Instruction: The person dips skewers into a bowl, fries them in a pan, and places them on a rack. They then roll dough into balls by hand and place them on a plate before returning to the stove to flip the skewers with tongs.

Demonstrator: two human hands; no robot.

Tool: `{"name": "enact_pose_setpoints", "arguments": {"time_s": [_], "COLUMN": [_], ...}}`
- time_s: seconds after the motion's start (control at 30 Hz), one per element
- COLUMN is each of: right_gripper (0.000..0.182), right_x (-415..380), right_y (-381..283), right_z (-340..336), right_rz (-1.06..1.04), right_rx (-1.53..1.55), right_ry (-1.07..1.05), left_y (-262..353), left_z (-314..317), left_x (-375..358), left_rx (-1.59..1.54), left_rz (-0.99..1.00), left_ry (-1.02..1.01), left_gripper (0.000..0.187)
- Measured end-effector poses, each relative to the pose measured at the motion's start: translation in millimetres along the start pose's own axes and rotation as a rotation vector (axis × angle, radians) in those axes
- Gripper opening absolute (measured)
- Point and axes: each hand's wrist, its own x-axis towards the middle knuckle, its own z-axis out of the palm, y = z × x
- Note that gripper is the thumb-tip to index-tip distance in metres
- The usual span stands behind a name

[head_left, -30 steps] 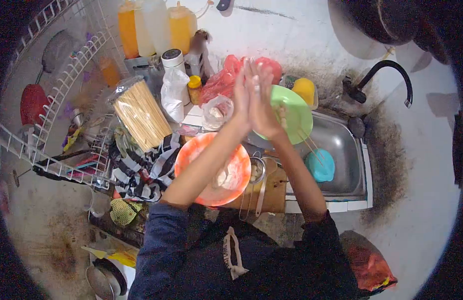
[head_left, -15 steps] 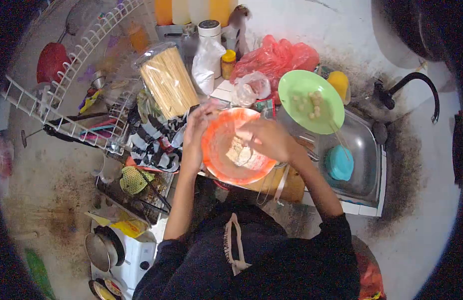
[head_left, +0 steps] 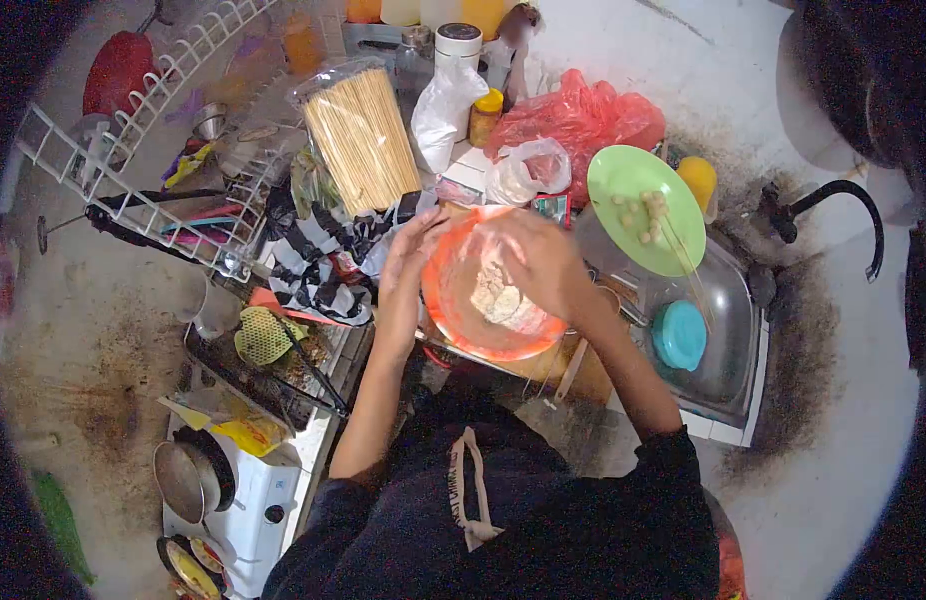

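Strong fisheye view: a black vignette rings the frame and straight lines bow near the edges. Light is dim and bluish, brightest on the wall toward 1 o'clock. Deep shadow fills 2 to 4 o'clock around the tap. The bottles at 12 o'clock are soft; grain shows throughout.

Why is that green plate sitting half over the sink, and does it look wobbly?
Yes, that looks odd. The green plate with small dough balls rests tilted on the rim of the sink, partly hanging over the basin, with thin skewers poking off it. Nothing looks spilled. The left hand and right hand are at the orange bowl.
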Motion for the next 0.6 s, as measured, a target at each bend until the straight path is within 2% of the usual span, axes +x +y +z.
{"name": "enact_pose_setpoints", "arguments": {"time_s": [0.03, 0.07, 0.13, 0.17, 0.23, 0.27, 0.3, 0.33, 0.37, 0.43, 0.57, 0.6], "right_gripper": [0.024, 0.024, 0.023, 0.023, 0.027, 0.027, 0.035, 0.043, 0.043, 0.072, 0.074, 0.071], "right_x": [4, 10, 28, 35, 47, 56, 67, 75, 80, 89, 91, 90], "right_y": [-1, 8, 38, 47, 62, 64, 64, 66, 68, 72, 86, 90], "right_z": [-3, -6, -10, -8, -5, -3, 2, 7, 9, 17, 32, 35], "right_rz": [0.077, 0.076, 0.314, 0.316, -0.115, -0.114, 0.079, 0.268, 0.264, 0.356, 0.406, 0.369], "right_rx": [-0.009, -0.011, -0.058, -0.061, -0.154, -0.157, -0.239, -0.314, -0.314, -0.301, -0.269, -0.293], "right_ry": [0.118, 0.12, 0.2, 0.205, 0.336, 0.342, 0.025, -0.294, -0.288, -0.472, -0.535, -0.452], "left_y": [0, 0, 1, 3, 1, -7, -13, -13, -13, -17, -22, -22], "left_z": [1, 2, 10, 16, 25, 26, 26, 28, 28, 28, 25, 27], "left_x": [3, 6, 6, 4, 3, 4, 3, 3, 2, 3, 6, 8], "left_rx": [0.0, 0.055, 0.108, -0.015, -0.136, -0.309, -0.48, -0.476, -0.58, -0.698, -0.803, -0.794], "left_rz": [0.001, 0.01, 0.022, -0.039, -0.095, -0.165, -0.235, -0.23, -0.297, -0.406, -0.448, -0.464], "left_ry": [0.0, -0.021, -0.049, -0.036, -0.034, -0.044, -0.053, -0.056, -0.045, 0.01, 0.01, 0.043], "left_gripper": [0.041, 0.041, 0.042, 0.04, 0.038, 0.039, 0.04, 0.04, 0.041, 0.041, 0.041, 0.042]}}
